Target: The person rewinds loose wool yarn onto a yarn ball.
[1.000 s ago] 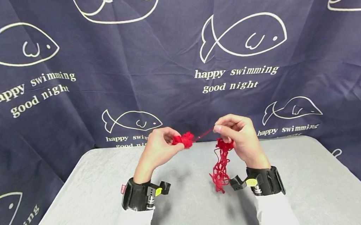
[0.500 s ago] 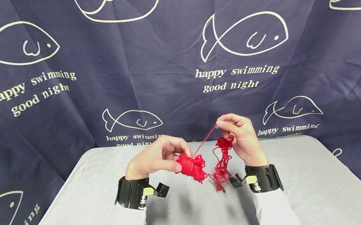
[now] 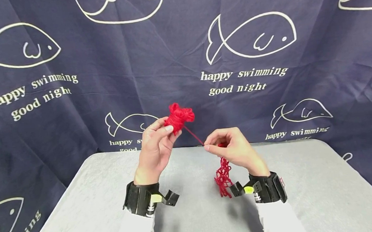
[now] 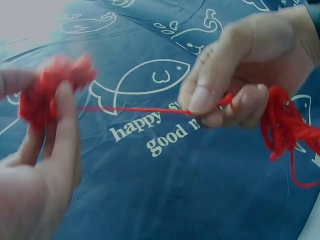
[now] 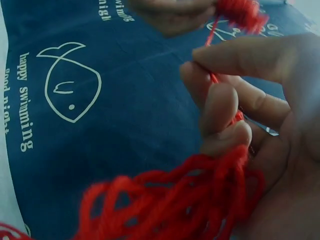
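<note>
Above the grey surface [image 3: 82,211], my left hand [image 3: 156,151] pinches a small red yarn ball [image 3: 179,116] in curled fingers, raised high, while my right hand [image 3: 234,150] pinches the taut strand [image 3: 194,136] and grips the loose yarn bundle [image 3: 223,177] hanging below.

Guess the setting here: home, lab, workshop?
Probably a staged recording setup, not a lived-in room: a navy fish-print cloth backdrop fills the background, a plain grey table stands before it, and black camera wristbands sit on both wrists.
</note>
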`<action>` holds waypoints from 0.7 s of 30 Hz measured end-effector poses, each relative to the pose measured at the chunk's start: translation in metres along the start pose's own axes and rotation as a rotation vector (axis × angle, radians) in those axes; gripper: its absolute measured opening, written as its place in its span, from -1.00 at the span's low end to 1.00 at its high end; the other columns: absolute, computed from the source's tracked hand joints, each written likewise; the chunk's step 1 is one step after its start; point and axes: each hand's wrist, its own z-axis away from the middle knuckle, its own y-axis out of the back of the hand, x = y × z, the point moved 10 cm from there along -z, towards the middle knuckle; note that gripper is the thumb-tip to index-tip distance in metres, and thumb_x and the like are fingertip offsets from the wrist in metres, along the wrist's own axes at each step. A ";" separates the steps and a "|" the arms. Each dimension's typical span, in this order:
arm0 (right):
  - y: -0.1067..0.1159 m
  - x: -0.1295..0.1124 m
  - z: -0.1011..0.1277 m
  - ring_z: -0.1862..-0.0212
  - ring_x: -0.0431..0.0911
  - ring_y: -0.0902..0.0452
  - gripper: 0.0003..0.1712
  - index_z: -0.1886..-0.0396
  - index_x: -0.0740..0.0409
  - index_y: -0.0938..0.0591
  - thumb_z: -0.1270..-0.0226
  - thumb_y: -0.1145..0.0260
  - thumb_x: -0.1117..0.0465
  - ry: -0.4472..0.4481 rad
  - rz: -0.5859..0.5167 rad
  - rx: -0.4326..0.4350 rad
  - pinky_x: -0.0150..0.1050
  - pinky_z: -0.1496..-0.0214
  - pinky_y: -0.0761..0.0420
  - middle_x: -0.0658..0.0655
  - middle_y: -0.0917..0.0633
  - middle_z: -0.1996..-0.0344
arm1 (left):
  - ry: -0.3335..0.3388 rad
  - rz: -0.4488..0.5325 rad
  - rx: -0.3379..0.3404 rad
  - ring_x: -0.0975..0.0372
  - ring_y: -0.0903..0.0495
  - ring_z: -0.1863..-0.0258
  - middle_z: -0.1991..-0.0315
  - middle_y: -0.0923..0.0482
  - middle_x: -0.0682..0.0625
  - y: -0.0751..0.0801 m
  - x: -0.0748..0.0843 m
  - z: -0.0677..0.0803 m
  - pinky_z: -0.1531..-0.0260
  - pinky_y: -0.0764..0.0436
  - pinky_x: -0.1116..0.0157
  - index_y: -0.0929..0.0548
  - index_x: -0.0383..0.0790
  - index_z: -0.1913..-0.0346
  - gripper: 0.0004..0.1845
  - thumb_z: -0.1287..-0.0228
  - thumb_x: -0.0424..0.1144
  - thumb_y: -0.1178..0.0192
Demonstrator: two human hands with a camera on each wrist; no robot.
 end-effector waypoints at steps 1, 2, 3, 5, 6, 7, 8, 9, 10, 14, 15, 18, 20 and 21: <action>-0.002 -0.002 0.000 0.64 -0.17 -0.37 -0.90 0.35 0.11 -0.77 -0.19 -0.49 0.38 0.009 0.014 -0.011 -0.38 0.64 -0.35 0.04 -0.64 0.58 | -0.017 -0.002 0.054 0.18 -0.68 0.26 0.20 -0.60 -0.11 0.005 0.001 -0.001 0.14 -0.72 0.33 -0.63 -0.33 0.15 -0.75 -0.23 -0.58 -0.01; -0.004 -0.005 0.001 0.63 -0.18 -0.36 -0.90 0.36 0.10 -0.77 -0.19 -0.49 0.38 0.021 0.028 -0.021 -0.38 0.64 -0.34 0.03 -0.63 0.59 | -0.038 -0.018 0.103 0.18 -0.67 0.27 0.21 -0.60 -0.11 0.009 0.002 -0.002 0.14 -0.72 0.32 -0.62 -0.33 0.17 -0.77 -0.23 -0.60 -0.03; -0.005 -0.007 0.001 0.64 -0.19 -0.34 -0.90 0.37 0.08 -0.78 -0.19 -0.49 0.37 0.032 0.039 -0.029 -0.38 0.65 -0.31 0.02 -0.63 0.60 | -0.060 -0.055 0.149 0.18 -0.67 0.28 0.23 -0.59 -0.11 0.014 0.004 -0.002 0.14 -0.73 0.31 -0.62 -0.34 0.18 -0.79 -0.23 -0.60 -0.07; -0.006 -0.012 0.002 0.65 -0.19 -0.33 -0.89 0.37 0.06 -0.78 -0.19 -0.49 0.37 0.053 0.055 -0.037 -0.38 0.66 -0.30 0.00 -0.62 0.61 | -0.114 -0.173 0.226 0.18 -0.67 0.34 0.29 -0.60 -0.10 0.021 0.009 -0.002 0.18 -0.74 0.30 -0.64 -0.36 0.19 -0.80 -0.19 -0.63 -0.15; -0.005 -0.013 0.003 0.65 -0.19 -0.32 -0.89 0.37 0.05 -0.78 -0.19 -0.49 0.37 0.061 0.058 -0.035 -0.37 0.67 -0.29 -0.01 -0.61 0.61 | -0.144 -0.263 0.254 0.18 -0.67 0.36 0.32 -0.61 -0.09 0.024 0.013 -0.001 0.21 -0.74 0.31 -0.65 -0.38 0.20 -0.81 -0.16 -0.63 -0.20; -0.004 -0.015 0.004 0.66 -0.19 -0.32 -0.88 0.37 0.05 -0.78 -0.18 -0.49 0.37 0.069 0.055 -0.031 -0.37 0.68 -0.29 -0.01 -0.61 0.62 | -0.173 -0.359 0.280 0.18 -0.66 0.39 0.35 -0.61 -0.08 0.026 0.016 0.000 0.25 -0.74 0.31 -0.66 -0.41 0.20 -0.81 -0.13 -0.64 -0.24; -0.002 -0.017 0.005 0.66 -0.18 -0.33 -0.88 0.37 0.06 -0.77 -0.18 -0.49 0.37 0.077 0.049 -0.024 -0.36 0.68 -0.29 0.00 -0.61 0.62 | -0.200 -0.460 0.298 0.19 -0.66 0.40 0.37 -0.62 -0.08 0.027 0.019 0.001 0.29 -0.72 0.34 -0.67 -0.43 0.20 -0.81 -0.10 -0.63 -0.27; 0.000 -0.018 0.005 0.66 -0.17 -0.34 -0.87 0.36 0.07 -0.77 -0.18 -0.49 0.38 0.085 0.037 -0.013 -0.36 0.68 -0.30 0.01 -0.61 0.62 | -0.223 -0.561 0.311 0.20 -0.65 0.41 0.37 -0.63 -0.08 0.027 0.022 0.002 0.30 -0.72 0.36 -0.67 -0.44 0.20 -0.80 -0.08 -0.62 -0.30; 0.003 -0.019 0.006 0.65 -0.17 -0.35 -0.87 0.35 0.08 -0.77 -0.19 -0.49 0.39 0.091 0.021 0.000 -0.36 0.67 -0.31 0.02 -0.61 0.62 | -0.249 -0.666 0.315 0.21 -0.65 0.42 0.36 -0.64 -0.09 0.027 0.025 0.003 0.31 -0.71 0.38 -0.68 -0.45 0.19 -0.79 -0.06 -0.61 -0.33; 0.016 -0.021 0.009 0.63 -0.17 -0.41 -0.86 0.34 0.15 -0.76 -0.19 -0.47 0.45 0.099 -0.068 0.080 -0.36 0.64 -0.40 0.06 -0.65 0.58 | -0.311 -1.062 0.263 0.22 -0.66 0.39 0.33 -0.68 -0.10 0.018 0.029 0.005 0.28 -0.69 0.42 -0.70 -0.40 0.21 -0.79 -0.02 -0.50 -0.37; 0.020 -0.021 0.009 0.62 -0.17 -0.41 -0.86 0.34 0.16 -0.76 -0.18 -0.46 0.46 0.095 -0.097 0.107 -0.37 0.63 -0.41 0.06 -0.66 0.57 | -0.313 -1.147 0.235 0.22 -0.66 0.40 0.34 -0.68 -0.09 0.015 0.028 0.005 0.26 -0.69 0.41 -0.70 -0.37 0.22 -0.79 0.00 -0.47 -0.37; 0.029 -0.018 0.010 0.59 -0.20 -0.43 -0.86 0.34 0.21 -0.76 -0.17 -0.45 0.50 0.080 -0.195 0.185 -0.38 0.60 -0.44 0.06 -0.68 0.55 | -0.260 -1.325 0.118 0.23 -0.66 0.45 0.40 -0.67 -0.03 0.008 0.018 0.004 0.34 -0.66 0.33 -0.71 -0.26 0.27 -0.79 0.06 -0.41 -0.38; 0.035 -0.015 0.010 0.60 -0.19 -0.41 -0.86 0.35 0.24 -0.75 -0.16 -0.43 0.52 0.084 -0.275 0.232 -0.38 0.61 -0.40 0.05 -0.67 0.56 | -0.171 -1.381 0.010 0.24 -0.64 0.49 0.45 -0.66 0.04 0.005 0.007 0.003 0.40 -0.63 0.28 -0.71 -0.20 0.31 -0.80 0.09 -0.39 -0.40; 0.038 -0.013 0.009 0.60 -0.18 -0.39 -0.87 0.35 0.27 -0.74 -0.17 -0.41 0.53 0.091 -0.324 0.253 -0.38 0.62 -0.38 0.06 -0.67 0.56 | -0.115 -1.396 -0.053 0.25 -0.64 0.51 0.48 -0.65 0.06 0.004 0.001 0.003 0.41 -0.62 0.27 -0.71 -0.18 0.32 -0.81 0.09 -0.38 -0.39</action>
